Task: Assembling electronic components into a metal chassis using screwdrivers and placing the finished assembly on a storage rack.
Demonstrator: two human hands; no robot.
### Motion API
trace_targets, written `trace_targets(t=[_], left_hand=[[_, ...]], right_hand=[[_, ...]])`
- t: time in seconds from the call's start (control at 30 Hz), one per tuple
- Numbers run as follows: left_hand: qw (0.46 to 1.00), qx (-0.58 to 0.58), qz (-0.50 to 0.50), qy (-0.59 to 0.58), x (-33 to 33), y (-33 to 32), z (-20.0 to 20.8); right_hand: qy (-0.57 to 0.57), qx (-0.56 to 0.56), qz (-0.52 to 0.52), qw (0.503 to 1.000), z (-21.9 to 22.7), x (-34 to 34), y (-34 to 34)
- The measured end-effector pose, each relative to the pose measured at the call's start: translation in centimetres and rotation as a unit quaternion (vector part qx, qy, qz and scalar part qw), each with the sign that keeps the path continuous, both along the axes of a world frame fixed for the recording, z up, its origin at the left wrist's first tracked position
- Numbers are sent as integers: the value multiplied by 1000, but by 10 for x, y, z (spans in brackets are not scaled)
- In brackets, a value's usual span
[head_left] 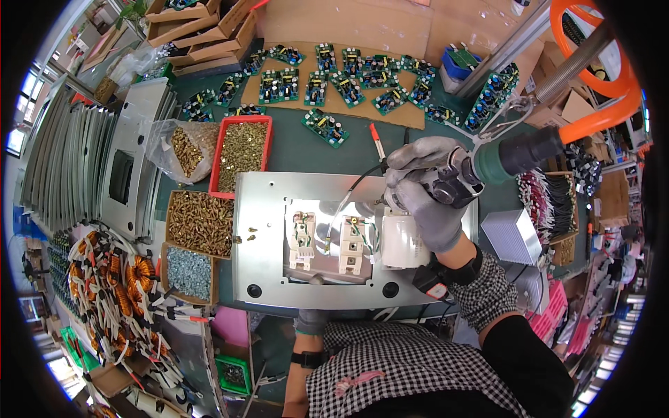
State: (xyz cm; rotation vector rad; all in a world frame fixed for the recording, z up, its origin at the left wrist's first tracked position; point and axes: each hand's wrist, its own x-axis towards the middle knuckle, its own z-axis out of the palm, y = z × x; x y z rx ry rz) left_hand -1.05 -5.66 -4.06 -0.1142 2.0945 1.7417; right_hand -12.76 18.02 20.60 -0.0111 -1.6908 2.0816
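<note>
My right hand (426,202), in a grey glove, is wrapped round a power screwdriver (492,163) with a green collar, hanging from an orange coiled hose. It is above the right part of a flat metal panel (258,202) with a rectangular cutout. My left hand (311,322), also gloved, is at the panel's near edge; its fingers are mostly hidden beneath it. In the cutout area stand a white terminal block (302,244) and a second white block (350,245), with thin wires. A white box-shaped part (403,242) sits below my right hand.
Left of the panel are a red bin (267,150) of small fasteners, a carton (168,219) of brass-coloured screws and a box (163,268) of silver fasteners. Several circuit boards (325,128) lie at the back. Copper coils (139,275) are heaped left; a finned heat sink (512,237) stands right.
</note>
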Motion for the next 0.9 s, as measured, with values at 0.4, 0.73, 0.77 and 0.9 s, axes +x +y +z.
trace_targets(t=[0.4, 0.73, 0.77, 0.9], left_hand=[[954, -130, -77, 258, -7, 2, 26], [1000, 20, -16, -5, -4, 11, 26], [999, -20, -26, -3, -1, 7, 25], [930, -149, -127, 311, 3, -6, 4]], right_hand=[[30, 115, 25, 993, -6, -6, -2], [11, -10, -41, 999, -1, -4, -6], [0, 1, -44, 999, 0, -4, -4], [-11, -4, -43, 999, 1, -4, -2]])
